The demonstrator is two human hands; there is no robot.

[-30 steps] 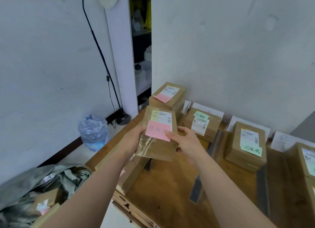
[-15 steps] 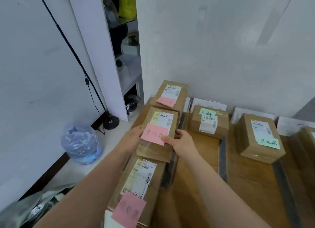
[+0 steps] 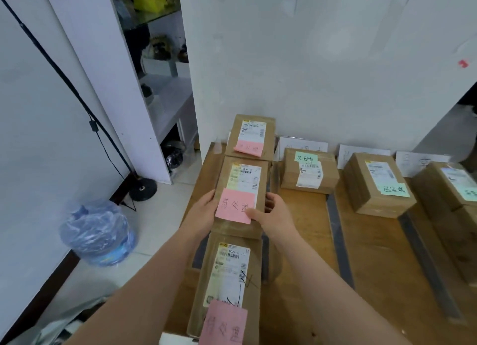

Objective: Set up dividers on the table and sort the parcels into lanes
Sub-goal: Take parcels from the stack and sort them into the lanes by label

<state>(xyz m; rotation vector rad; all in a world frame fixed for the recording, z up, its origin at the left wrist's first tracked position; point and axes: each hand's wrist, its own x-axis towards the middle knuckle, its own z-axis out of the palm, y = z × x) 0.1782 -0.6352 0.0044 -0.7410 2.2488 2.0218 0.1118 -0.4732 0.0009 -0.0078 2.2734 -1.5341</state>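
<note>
We hold the parcel point(image 3: 244, 179) in both hands over the leftmost lane of the table point(image 3: 304, 231), between a far box point(image 3: 251, 135) and a near box point(image 3: 227, 275); our left hand point(image 3: 204, 213) grips its left side, our right hand point(image 3: 277, 214) its right, thumb on the pink note point(image 3: 233, 205); whether it rests on the table we cannot tell. It looks like stiff cardboard, probably light, its tape somewhat slick; the long sides seem the safest hold, clear of the loose note. A divider point(image 3: 338, 228) bounds the next lane.

Soft, even daylight (faint shadows), slight blur, edges bowed.
</note>
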